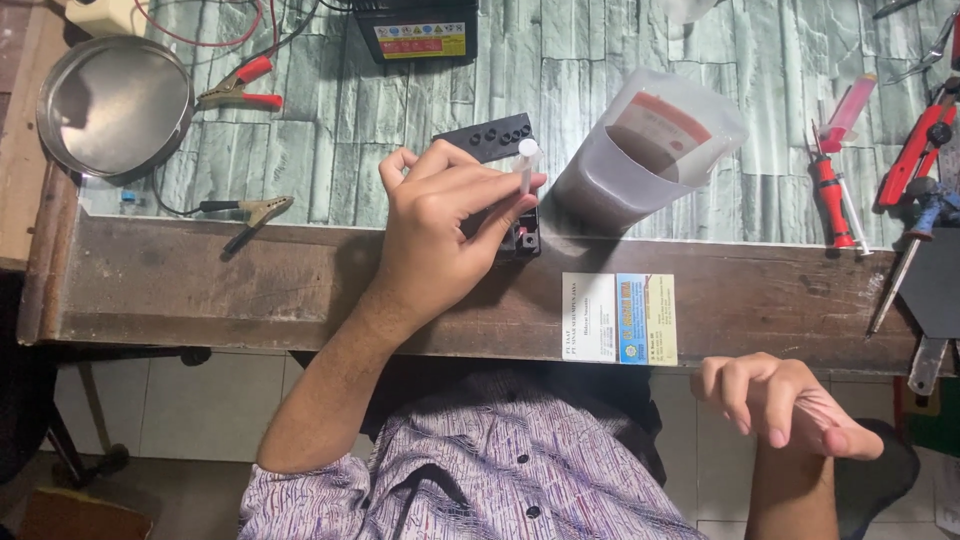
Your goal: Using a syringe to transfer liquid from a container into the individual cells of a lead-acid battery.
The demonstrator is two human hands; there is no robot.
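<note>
At the desk (300,280) edge: left hand (440,235) pinches a small white tube (526,165).
Right hand (785,405), at 4 o'clock, hangs loosely curled, holding nothing.

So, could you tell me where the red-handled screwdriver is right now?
In the head view, the red-handled screwdriver lies on the right of the bench, right of the plastic jug.

A grey-green stone-brick patterned mat (620,60) covers the worn brown wooden tabletop (200,280). The small plastic tube (526,165) is white, the flat rectangular perforated plate (485,138) black, the long-handled screwdriver (830,195) red, and the buttoned shirt (500,470) purple-and-white patterned.
</note>
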